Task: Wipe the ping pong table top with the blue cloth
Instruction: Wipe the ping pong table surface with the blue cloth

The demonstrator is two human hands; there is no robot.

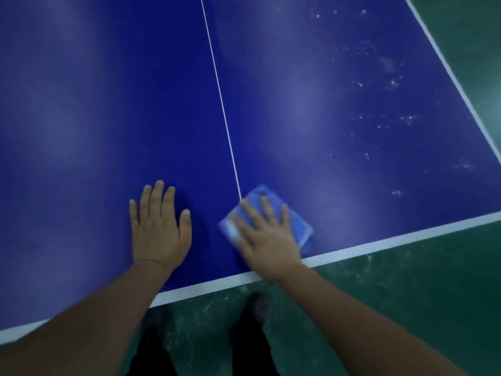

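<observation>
My right hand point(267, 237) lies flat with fingers spread, pressing the folded light-blue cloth point(264, 217) onto the dark-blue ping pong table top point(108, 118), at the near end of the thin white centre line point(221, 104) and just inside the white end stripe point(393, 236). My left hand point(160, 226) rests open, palm down, on the bare surface beside it, holding nothing. Whitish specks point(379, 85) dot the far right of the table, and the green floor point(406, 308) lies below its edge.

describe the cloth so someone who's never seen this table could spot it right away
Follow the thin white centre line down the blue table top to its near edge. Just right of the line's end lies the blue cloth, pressed flat under the right hand. It is paler than the table, folded and rectangular.
</observation>
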